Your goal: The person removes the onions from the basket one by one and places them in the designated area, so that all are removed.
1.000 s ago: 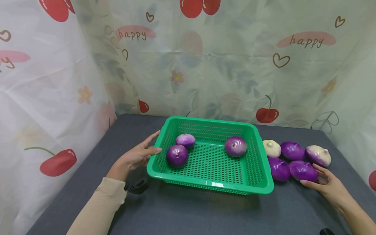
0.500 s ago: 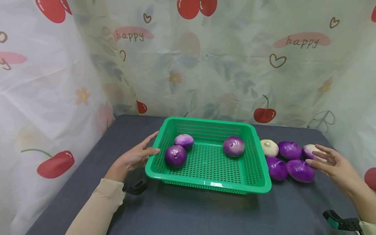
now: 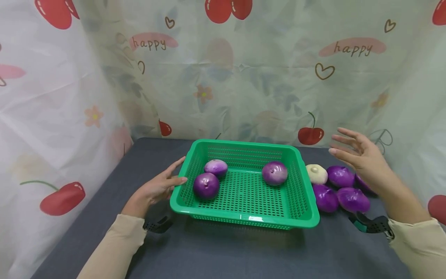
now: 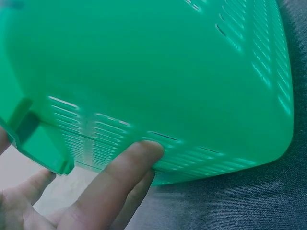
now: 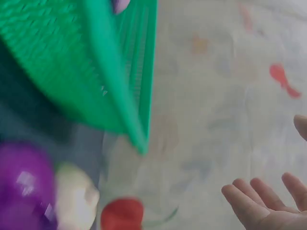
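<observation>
A green perforated plastic basket stands mid-table. Inside it lie two purple onions at the left, one deep purple and one paler, and a third onion at the right. My left hand holds the basket's left side, thumb at the rim; in the left wrist view, fingers touch the slotted outer wall. My right hand is raised with spread fingers, holding nothing. Under and beside it sit several onions, including a cream one and purple ones; the forearm partly hides the rightmost.
The dark grey tabletop runs up to a printed curtain at the back and sides. The onion cluster stands close against the basket's right wall. Each wrist wears a black strap, one being the right strap.
My right hand has left the purple onion at the cluster's front right and risen up and leftward, empty. The left hand stays at the basket's side. The head view has shifted slightly.
</observation>
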Action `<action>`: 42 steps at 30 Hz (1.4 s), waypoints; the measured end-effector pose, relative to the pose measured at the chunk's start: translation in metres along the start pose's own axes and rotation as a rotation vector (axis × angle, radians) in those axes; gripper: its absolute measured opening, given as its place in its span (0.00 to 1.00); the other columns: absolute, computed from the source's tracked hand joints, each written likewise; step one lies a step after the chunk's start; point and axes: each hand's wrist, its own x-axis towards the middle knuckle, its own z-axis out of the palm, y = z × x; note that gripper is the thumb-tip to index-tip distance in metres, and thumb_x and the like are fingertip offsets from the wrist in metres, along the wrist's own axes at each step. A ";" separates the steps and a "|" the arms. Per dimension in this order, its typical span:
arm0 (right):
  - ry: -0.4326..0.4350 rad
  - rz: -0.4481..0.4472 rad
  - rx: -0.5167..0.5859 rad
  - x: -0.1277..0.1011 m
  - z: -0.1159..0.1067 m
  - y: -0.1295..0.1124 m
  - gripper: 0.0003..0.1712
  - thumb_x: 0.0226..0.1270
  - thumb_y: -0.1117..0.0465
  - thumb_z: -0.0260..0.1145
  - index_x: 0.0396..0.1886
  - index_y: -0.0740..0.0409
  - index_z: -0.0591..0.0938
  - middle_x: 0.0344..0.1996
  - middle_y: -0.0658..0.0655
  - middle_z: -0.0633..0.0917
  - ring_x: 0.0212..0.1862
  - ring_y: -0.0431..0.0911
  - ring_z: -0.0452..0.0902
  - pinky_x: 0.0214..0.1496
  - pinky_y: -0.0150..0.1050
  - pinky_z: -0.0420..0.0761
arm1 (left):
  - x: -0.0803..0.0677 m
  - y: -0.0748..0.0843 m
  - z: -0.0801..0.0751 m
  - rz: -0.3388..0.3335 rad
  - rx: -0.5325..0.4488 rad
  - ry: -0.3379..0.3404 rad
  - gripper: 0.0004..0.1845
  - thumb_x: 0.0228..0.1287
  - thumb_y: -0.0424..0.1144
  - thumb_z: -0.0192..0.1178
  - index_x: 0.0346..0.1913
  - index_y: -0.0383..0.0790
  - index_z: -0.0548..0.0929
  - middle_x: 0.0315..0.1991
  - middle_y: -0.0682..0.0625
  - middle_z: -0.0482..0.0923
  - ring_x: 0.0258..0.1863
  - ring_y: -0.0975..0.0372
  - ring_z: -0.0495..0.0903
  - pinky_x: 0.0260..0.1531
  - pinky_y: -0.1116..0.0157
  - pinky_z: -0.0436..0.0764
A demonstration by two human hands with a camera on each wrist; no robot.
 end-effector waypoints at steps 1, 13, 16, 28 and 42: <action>-0.007 -0.008 0.001 0.004 0.005 -0.006 0.39 0.73 0.54 0.59 0.77 0.41 0.53 0.66 0.47 0.68 0.58 0.27 0.71 0.48 0.18 0.74 | 0.000 0.000 0.000 0.000 0.000 0.000 0.45 0.70 0.39 0.58 0.76 0.69 0.39 0.69 0.31 0.59 0.49 0.52 0.83 0.45 0.48 0.82; -0.196 -0.104 0.096 0.045 0.076 -0.065 0.39 0.69 0.57 0.64 0.75 0.50 0.58 0.71 0.60 0.65 0.71 0.56 0.62 0.60 0.33 0.75 | -0.001 0.001 0.002 -0.007 -0.017 0.002 0.45 0.71 0.38 0.57 0.76 0.70 0.40 0.67 0.32 0.62 0.45 0.53 0.85 0.42 0.48 0.83; -0.254 -0.128 0.098 0.053 0.095 -0.068 0.39 0.68 0.59 0.66 0.74 0.52 0.60 0.69 0.59 0.67 0.71 0.56 0.62 0.63 0.46 0.74 | -0.001 0.001 0.002 -0.001 -0.013 -0.007 0.45 0.71 0.39 0.57 0.76 0.69 0.39 0.68 0.31 0.61 0.45 0.53 0.84 0.42 0.49 0.83; -0.445 -0.163 0.077 0.073 0.171 -0.075 0.36 0.64 0.56 0.69 0.70 0.44 0.66 0.67 0.54 0.70 0.70 0.56 0.64 0.63 0.53 0.73 | -0.002 0.002 0.000 -0.007 -0.012 -0.003 0.45 0.71 0.39 0.57 0.76 0.70 0.38 0.70 0.31 0.57 0.47 0.53 0.84 0.44 0.48 0.83; -0.655 -0.162 0.122 0.093 0.237 -0.067 0.31 0.66 0.61 0.66 0.69 0.53 0.69 0.67 0.57 0.71 0.69 0.60 0.64 0.66 0.50 0.71 | -0.001 0.002 0.000 -0.011 -0.010 -0.010 0.45 0.71 0.41 0.57 0.76 0.69 0.38 0.69 0.31 0.58 0.49 0.52 0.83 0.45 0.47 0.82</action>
